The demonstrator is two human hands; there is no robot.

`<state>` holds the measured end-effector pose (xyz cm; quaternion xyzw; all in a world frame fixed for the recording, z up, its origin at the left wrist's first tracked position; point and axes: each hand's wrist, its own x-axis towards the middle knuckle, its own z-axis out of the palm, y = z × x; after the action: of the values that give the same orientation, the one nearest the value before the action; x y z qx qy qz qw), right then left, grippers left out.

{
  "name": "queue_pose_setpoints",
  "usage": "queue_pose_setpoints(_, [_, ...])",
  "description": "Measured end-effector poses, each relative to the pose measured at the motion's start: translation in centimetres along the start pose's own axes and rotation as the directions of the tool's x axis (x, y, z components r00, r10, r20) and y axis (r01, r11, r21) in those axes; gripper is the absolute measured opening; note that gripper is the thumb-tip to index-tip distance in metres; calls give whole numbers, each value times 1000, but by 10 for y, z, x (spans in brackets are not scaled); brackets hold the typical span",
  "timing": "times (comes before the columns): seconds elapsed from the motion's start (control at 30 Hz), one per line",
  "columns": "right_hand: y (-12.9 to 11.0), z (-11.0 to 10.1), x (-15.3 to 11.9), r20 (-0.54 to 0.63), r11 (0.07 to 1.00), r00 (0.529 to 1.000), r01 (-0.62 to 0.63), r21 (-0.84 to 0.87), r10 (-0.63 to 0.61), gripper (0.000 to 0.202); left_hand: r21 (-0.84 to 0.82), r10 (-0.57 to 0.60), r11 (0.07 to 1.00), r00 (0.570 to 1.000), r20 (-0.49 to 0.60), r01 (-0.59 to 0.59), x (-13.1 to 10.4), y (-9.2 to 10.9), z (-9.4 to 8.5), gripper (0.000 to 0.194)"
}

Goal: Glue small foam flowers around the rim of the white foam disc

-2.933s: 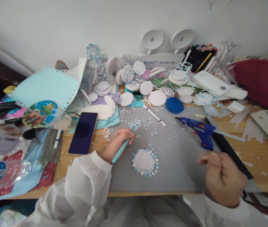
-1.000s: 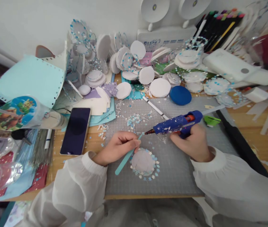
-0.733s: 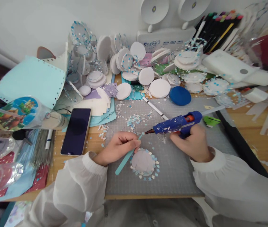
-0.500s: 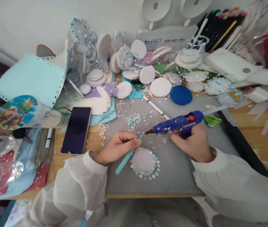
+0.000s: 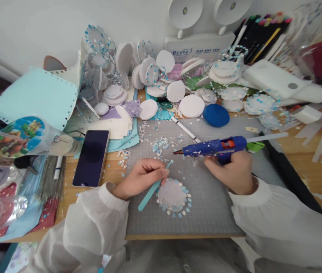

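Note:
My left hand [image 5: 142, 177] pinches a teal stick [image 5: 149, 195], whose pointed tip carries a tiny pale piece. Just right of and below those fingers, a white disc [image 5: 172, 195] ringed with small blue and white stars lies on the grey cutting mat [image 5: 206, 212]. My right hand [image 5: 233, 170] is wrapped round the handle of a blue glue gun [image 5: 206, 148]. The gun's nozzle points left, a little above and right of the stick's tip, apart from it. A glue stick [image 5: 271, 136] protrudes from its back.
Loose stars [image 5: 159, 146] and a white pen [image 5: 185, 129] lie beyond my hands. A phone [image 5: 91, 157] is at the left. White discs [image 5: 192, 106], a blue disc [image 5: 216, 115] and a white lamp base [image 5: 200, 45] stand behind; a green clip [image 5: 254, 147] is at the right.
The glue gun's nozzle has moved up and away from the stick's tip, and its body has levelled. My left hand has barely moved.

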<state>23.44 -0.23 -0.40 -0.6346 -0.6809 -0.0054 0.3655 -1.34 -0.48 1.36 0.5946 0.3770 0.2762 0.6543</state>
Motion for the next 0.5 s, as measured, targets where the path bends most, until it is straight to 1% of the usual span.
queue_pose_setpoints(0.1, [5, -5, 4, -79, 999, 996, -41, -13, 40, 32, -15, -8, 1000, 1000, -21, 8, 0, -3, 0, 38])
queue_pose_setpoints(0.2, [18, -18, 2, -201, 991, 972, -131, -40, 120, 28, -80, -7, 997, 998, -60, 2, 0, -3, 1, 37])
queue_pose_setpoints(0.23, [24, -24, 0, -222, 985, 964, -163, -58, 146, 25, -109, -7, 994, 997, -76, -2, 0, -3, 1, 36])
queue_pose_setpoints(0.3, [38, -34, -9, -184, 973, 965, -208, -98, 187, 21, -160, -23, 987, 993, -112, 5, 0, -1, 1, 35])
queue_pose_setpoints(0.37, [53, -41, -19, -149, 957, 965, -239, -165, 216, 23, -196, -49, 980, 989, -140, 21, 1, 2, 2, 34])
queue_pose_setpoints(0.43, [65, -46, -29, -149, 941, 966, -241, -238, 210, 26, -218, -65, 975, 985, -158, 30, 1, 4, 2, 33])
queue_pose_setpoints(0.5, [72, -49, -35, -115, 927, 974, -221, -302, 195, 26, -234, -73, 972, 984, -164, 33, 1, 5, 3, 31])
